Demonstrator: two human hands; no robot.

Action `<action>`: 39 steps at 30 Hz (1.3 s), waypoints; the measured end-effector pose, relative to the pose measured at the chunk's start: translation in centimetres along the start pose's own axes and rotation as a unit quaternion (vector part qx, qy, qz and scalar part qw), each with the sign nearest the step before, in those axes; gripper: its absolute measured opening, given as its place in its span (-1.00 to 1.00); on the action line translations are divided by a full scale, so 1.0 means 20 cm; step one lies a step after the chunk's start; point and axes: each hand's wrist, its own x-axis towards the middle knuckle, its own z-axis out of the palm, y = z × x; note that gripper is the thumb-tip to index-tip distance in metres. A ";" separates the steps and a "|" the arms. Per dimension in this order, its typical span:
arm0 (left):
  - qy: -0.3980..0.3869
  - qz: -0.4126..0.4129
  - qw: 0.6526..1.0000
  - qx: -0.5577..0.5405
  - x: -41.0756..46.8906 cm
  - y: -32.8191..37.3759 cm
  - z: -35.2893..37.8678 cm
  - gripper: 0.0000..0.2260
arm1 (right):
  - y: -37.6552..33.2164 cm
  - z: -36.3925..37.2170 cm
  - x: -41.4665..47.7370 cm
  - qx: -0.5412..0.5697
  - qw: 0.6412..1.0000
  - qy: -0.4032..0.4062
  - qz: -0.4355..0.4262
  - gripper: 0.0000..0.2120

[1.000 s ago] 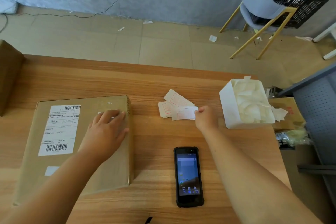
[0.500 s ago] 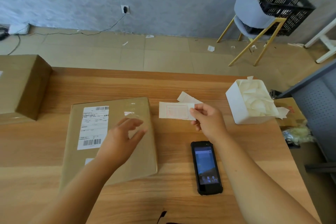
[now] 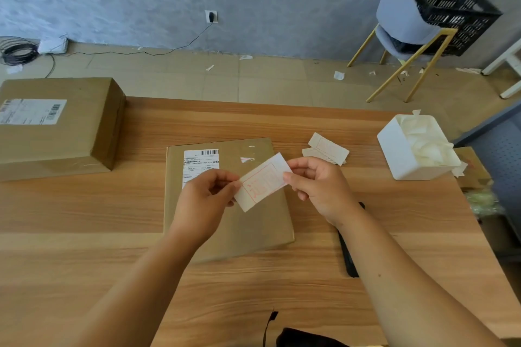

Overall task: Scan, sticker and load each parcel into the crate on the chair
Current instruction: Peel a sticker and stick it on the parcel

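A flat brown parcel (image 3: 253, 222) with a white shipping label lies on the wooden table (image 3: 84, 205) in front of me. Above it I hold a white sticker (image 3: 262, 182) with red print, tilted. My left hand (image 3: 205, 200) pinches its lower left end and my right hand (image 3: 318, 186) pinches its upper right end. A few more stickers (image 3: 327, 148) lie on the table behind my right hand. The black scanner (image 3: 348, 256) lies mostly hidden under my right forearm. A black crate (image 3: 454, 17) sits on a grey chair (image 3: 400, 20) far right on the floor.
A larger brown parcel (image 3: 56, 127) stands at the table's left. A white bin (image 3: 394, 149) with peeled backing paper sits at the right edge. A cardboard box (image 3: 473, 169) is beyond it. Cables (image 3: 17, 51) and paper scraps lie on the floor.
My right hand brought one sticker from the pile over the flat parcel. My left hand left the parcel top and took the sticker's other end. The view shifted left.
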 end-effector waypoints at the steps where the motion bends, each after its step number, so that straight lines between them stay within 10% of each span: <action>1: -0.001 -0.003 1.000 -0.007 0.00 0.00 -0.01 -0.92 | 0.00 0.02 -0.01 -0.007 1.000 0.005 0.004 -0.88; 39: -0.087 -0.013 0.994 -0.057 0.00 0.13 0.03 -0.83 | -0.16 0.01 0.00 -0.118 0.989 -0.073 -0.044 -0.87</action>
